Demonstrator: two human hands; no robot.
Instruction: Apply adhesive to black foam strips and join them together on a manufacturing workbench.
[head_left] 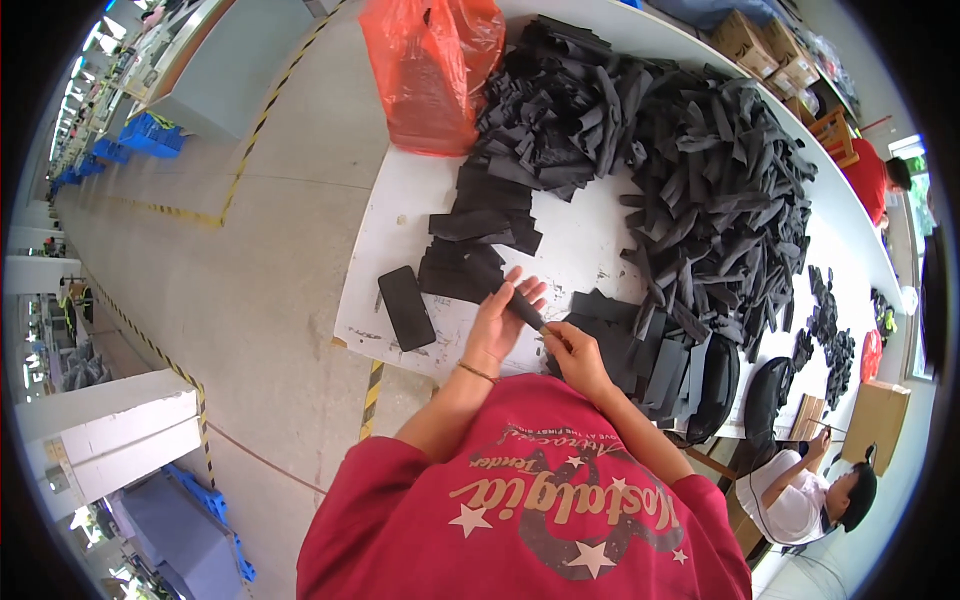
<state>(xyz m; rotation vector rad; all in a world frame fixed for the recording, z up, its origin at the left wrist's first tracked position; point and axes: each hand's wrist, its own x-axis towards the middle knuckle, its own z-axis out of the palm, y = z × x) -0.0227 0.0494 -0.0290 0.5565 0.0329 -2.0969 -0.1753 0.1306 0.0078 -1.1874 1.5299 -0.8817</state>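
Observation:
A narrow folded black fabric strip (522, 308) runs between my two hands, just above the near edge of the white table. My left hand (490, 325) is turned palm up and holds the strip across its fingers, with the fingertips showing past it. Thumb and fingers of my right hand (578, 354) pinch the strip's lower end. A small pale bit shows at that pinch, too small to make out. Just beyond my left hand lies a row of stacked black fabric pieces (455, 270). More flat black pieces (605, 335) lie beside my right hand.
A black phone (407, 308) lies near the table's left corner. A red plastic bag (430, 100) stands at the far left. Large heaps of black pieces (720, 190) cover the table's far and right parts. Another person (800, 490) sits at the right; one in red (868, 182) is farther back.

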